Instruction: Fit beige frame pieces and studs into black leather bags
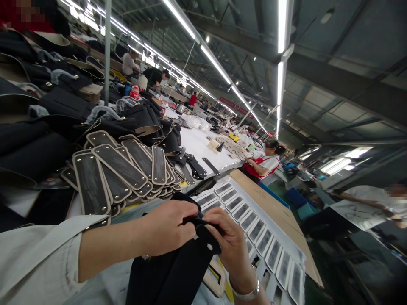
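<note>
A black bag-like leather piece [168,275] hangs in front of me, its top edge folded up between my hands. My left hand [173,226] is closed on that edge, fingers curled in. Opposite it, my right hand [230,241] pinches a rounded black flap [208,239] of the same piece, thumb pressing on it. Small pale spots show on the flap. What lies between the fingertips is partly hidden. Just under my right hand is a beige-edged piece [216,277] with a yellow and black slot.
Riveted dark panels with beige edges [121,169] lie heaped at the left, beside piled black bags [63,103]. Rows of grey panels [259,228] lie to the right, beside cardboard [276,216]. A metal post [107,51] stands at the left. A co-worker in red [260,165] sits beyond.
</note>
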A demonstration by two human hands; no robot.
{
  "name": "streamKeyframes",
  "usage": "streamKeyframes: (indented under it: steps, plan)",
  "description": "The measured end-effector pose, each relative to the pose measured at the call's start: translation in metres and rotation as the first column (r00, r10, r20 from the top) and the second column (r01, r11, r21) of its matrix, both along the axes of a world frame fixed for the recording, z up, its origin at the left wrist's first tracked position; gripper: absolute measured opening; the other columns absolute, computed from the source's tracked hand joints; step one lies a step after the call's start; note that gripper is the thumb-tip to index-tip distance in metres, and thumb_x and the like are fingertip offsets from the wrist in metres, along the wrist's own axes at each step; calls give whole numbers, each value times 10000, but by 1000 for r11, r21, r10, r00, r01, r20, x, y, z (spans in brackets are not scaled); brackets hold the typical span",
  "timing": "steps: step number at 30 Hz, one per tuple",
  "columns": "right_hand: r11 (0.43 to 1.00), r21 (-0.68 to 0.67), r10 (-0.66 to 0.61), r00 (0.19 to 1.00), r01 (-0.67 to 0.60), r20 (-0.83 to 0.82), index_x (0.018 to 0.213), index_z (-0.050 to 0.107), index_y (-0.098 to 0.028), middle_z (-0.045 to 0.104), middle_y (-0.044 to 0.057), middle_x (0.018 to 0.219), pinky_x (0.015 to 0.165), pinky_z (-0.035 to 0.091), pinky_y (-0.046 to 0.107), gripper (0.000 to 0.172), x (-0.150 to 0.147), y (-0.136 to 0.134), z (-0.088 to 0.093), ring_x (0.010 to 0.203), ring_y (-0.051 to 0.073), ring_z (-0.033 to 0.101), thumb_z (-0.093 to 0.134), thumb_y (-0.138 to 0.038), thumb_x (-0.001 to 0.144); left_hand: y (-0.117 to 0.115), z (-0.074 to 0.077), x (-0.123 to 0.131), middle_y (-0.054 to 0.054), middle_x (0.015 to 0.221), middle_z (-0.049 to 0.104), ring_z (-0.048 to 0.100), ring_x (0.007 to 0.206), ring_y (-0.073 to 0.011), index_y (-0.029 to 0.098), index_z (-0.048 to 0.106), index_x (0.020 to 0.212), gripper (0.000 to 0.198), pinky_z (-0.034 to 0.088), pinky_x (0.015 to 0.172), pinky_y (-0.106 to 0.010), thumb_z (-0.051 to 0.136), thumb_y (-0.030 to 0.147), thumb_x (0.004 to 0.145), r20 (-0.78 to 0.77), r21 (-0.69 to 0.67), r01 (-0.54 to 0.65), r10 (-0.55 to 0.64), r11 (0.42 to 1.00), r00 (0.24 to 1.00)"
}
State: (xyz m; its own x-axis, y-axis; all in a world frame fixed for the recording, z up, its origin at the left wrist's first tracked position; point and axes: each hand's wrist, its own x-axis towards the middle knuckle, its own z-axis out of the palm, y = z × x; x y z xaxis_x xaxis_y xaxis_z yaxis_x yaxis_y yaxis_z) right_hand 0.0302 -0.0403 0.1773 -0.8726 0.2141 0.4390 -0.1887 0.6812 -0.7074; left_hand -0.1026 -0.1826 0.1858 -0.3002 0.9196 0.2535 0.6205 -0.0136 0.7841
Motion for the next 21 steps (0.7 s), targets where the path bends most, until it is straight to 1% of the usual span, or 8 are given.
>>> streamKeyframes:
  steps: [4,6,8,10,13,16,18,21]
  plan:
    - [998,-45,-31,999,32,19,834,647,-198,569,26,827,722,424,283,93,-2,4,-2,783,149,548,574,-242,872,2,-5,-1,29,623,442,401,598,-123,185,418,630,119,264,564,-253,464,188,740,-45,42,-17,19,999,999]
    - [993,-113,-32,999,35,27,810,648,-195,564,20,805,706,418,279,122,-3,7,-3,764,146,543,578,-274,871,2,-9,-6,21,695,491,434,635,-131,187,508,763,38,315,591,-246,484,215,769,-40,84,0,3,996,999]
    - [984,-178,-11,1000,15,24,798,652,-192,565,18,792,696,416,276,142,-5,9,-4,753,145,538,589,-303,862,4,-15,-14,-12,881,559,496,754,-146,188,541,1015,219,389,694,-249,480,232,809,-19,180,49,-46,982,999]
    - [976,-219,5,1000,-1,15,789,656,-187,569,16,786,693,418,273,155,-8,11,-6,750,145,537,611,-325,842,6,-20,-21,-58,1100,558,514,957,-175,192,508,1182,342,399,868,-281,457,244,848,-30,272,132,-128,953,991]
    - [960,-278,-33,998,44,45,771,644,-177,567,8,761,659,421,255,178,-9,12,-9,718,135,528,641,-351,809,11,-27,-25,-75,1187,562,469,1120,-210,187,550,1198,352,340,999,-322,453,258,867,-65,279,245,-236,929,970]
    - [934,-329,-122,990,140,76,857,615,-187,530,-18,688,550,401,225,212,-5,11,-8,598,106,480,577,-396,849,15,-31,-21,-51,1099,611,510,1064,-199,196,594,1148,319,374,963,-305,454,266,870,21,236,214,-225,948,974]
    - [948,-261,-181,983,181,23,917,597,-198,522,-13,703,528,401,229,253,1,8,-5,569,102,462,462,-411,913,16,-33,-16,-41,1049,631,539,1020,-190,189,622,1077,283,398,927,-285,449,279,872,127,217,157,-187,964,974]
    - [971,77,-220,971,228,-94,917,614,-206,549,39,855,677,448,285,227,11,1,1,749,146,522,454,-367,923,19,-36,-10,-46,1050,645,557,1012,-191,174,628,1047,280,408,920,-276,453,294,864,232,203,111,-157,973,960]
